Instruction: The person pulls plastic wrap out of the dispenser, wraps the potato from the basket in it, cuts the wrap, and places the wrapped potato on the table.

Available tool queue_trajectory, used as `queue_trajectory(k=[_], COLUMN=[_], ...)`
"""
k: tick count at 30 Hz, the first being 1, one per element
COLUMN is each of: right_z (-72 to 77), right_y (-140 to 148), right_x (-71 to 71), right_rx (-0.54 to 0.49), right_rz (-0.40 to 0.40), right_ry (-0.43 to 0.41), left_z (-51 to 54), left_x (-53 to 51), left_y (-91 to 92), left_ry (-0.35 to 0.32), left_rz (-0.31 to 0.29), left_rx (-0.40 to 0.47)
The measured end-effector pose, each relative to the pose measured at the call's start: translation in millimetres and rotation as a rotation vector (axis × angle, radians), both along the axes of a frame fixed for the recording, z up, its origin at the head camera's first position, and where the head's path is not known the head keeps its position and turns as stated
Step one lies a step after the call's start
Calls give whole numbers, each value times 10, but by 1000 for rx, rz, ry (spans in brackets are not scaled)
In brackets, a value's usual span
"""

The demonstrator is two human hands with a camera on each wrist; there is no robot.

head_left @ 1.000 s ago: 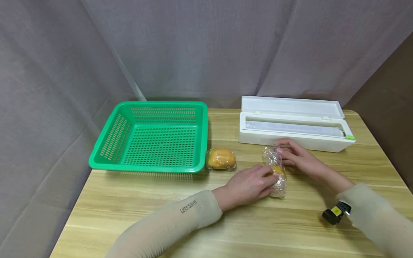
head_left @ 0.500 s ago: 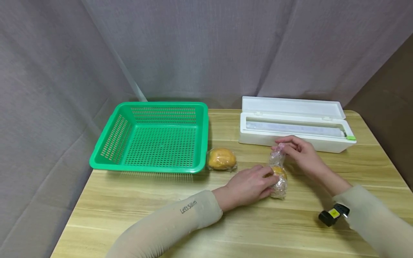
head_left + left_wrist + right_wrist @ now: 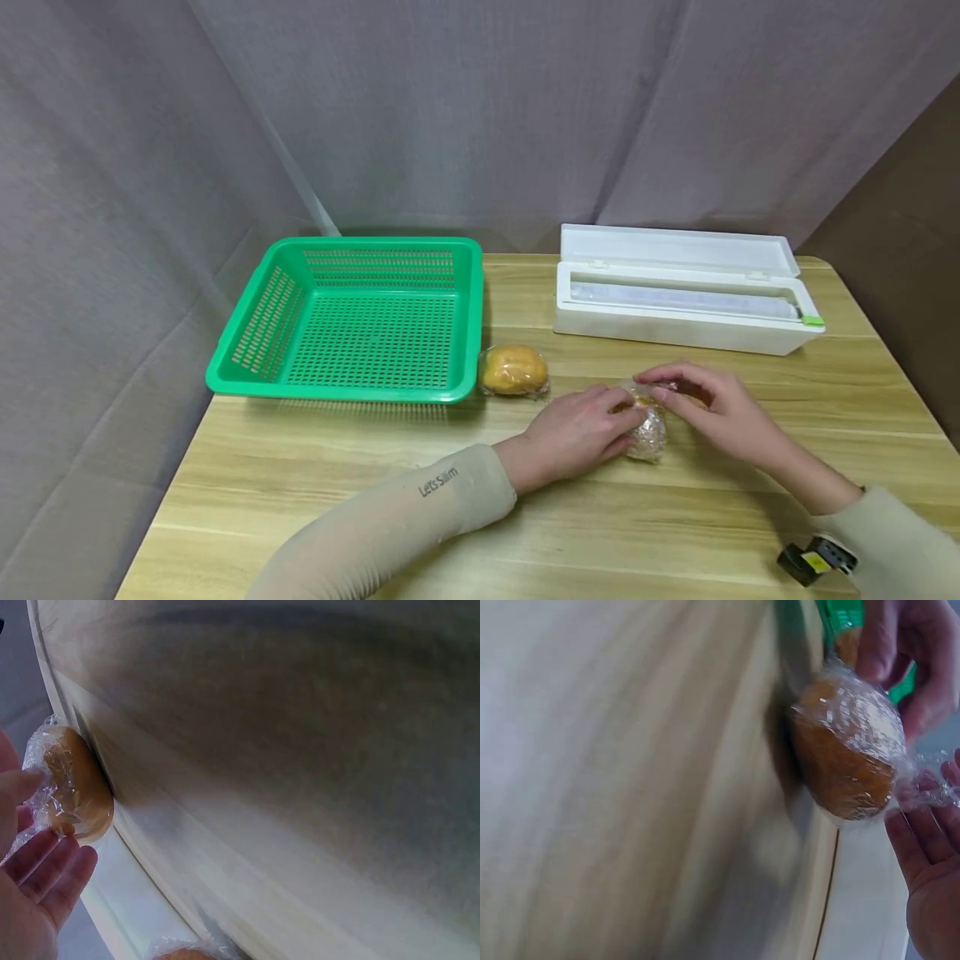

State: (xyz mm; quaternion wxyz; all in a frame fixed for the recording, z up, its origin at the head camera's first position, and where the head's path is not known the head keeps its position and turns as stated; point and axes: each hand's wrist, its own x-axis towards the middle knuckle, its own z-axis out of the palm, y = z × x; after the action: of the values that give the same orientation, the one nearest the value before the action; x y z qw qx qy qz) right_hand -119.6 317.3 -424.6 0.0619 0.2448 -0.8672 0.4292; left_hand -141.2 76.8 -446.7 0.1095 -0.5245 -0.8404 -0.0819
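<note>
My left hand (image 3: 573,433) holds a film-wrapped, yellow-orange oval fruit (image 3: 847,765) down on the table; it looks like a mango. Crumpled clear cling film (image 3: 648,440) sticks out at its near end. From the right, my right hand (image 3: 720,412) pinches the film's far end over the fruit, and the right wrist view shows a film tail between its fingers. Fingers cover much of the fruit in the head view. Left of it lies a second wrapped fruit (image 3: 514,370) of the same kind, touched by neither hand.
A green perforated basket (image 3: 468,333) stands at the left, close beside the second fruit. Behind my hands is a white cling film dispenser (image 3: 675,329) with its lid raised, a film roll inside and a green slider. Grey curtains hang behind the wooden table (image 3: 570,542).
My right hand first gathers the far film tail near the dispenser, then brings it toward me and down onto the fruit. My left hand keeps its place on the fruit.
</note>
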Motion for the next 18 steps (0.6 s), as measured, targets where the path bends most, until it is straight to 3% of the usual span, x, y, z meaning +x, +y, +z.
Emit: queue_trajectory(k=[4, 8, 14, 18], right_z=[-65, -128, -227, -267], right_y=[-2, -10, -11, 6], right_x=[79, 147, 271, 344], right_rx=[3, 31, 195, 297], right_rz=[24, 12, 19, 51], right_ry=[36, 60, 199, 225], left_z=[-5, -20, -50, -55], left_x=[6, 8, -10, -18], left_y=[-17, -34, -49, -51], left_ry=[-8, -40, -64, -61], left_rz=[14, 65, 92, 90], left_rx=[29, 89, 136, 121])
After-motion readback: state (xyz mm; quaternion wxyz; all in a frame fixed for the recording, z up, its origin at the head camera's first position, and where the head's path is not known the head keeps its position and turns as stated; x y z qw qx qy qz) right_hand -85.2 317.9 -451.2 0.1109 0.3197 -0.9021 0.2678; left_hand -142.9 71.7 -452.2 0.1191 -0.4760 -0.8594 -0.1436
